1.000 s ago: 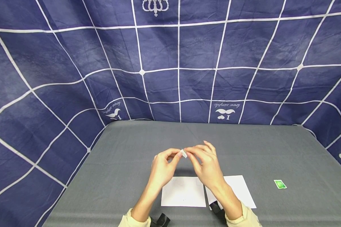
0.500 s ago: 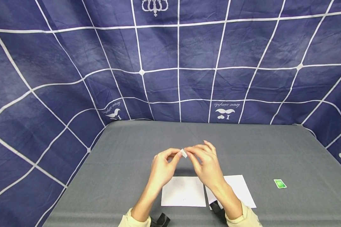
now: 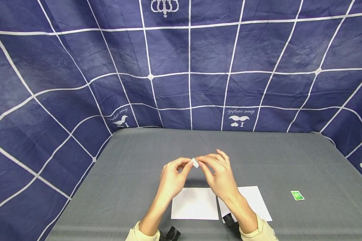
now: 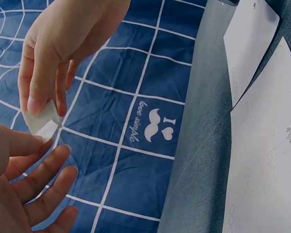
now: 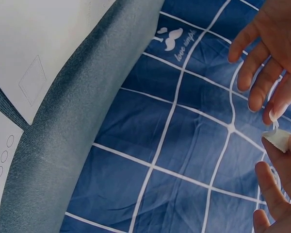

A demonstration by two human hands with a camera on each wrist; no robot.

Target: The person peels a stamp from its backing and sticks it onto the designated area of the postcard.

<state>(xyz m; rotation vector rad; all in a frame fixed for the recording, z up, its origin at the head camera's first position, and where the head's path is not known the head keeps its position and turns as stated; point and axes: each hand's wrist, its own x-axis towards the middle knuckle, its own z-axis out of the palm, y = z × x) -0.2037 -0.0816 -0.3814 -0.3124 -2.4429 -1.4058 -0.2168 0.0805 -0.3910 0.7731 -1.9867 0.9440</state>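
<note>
Grey tabletop [image 3: 132, 174], white slip [image 3: 195, 163] above, long axis down to the right.

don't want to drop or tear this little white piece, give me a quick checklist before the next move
1. Left hand pinches white piece: ok
2. Right hand pinches it too: ok
3. Left sheet lying on table: ok
4. Right sheet unobstructed: not ok, right forearm crosses above it
5. Green piece clear of both hands: ok
6. White piece splitting into layers: cannot tell, too small

Hands [image 5: 281, 36] pinching pale scrap [image 5: 277, 140] (serrated edge), white sheets [image 5: 43, 29]
</note>
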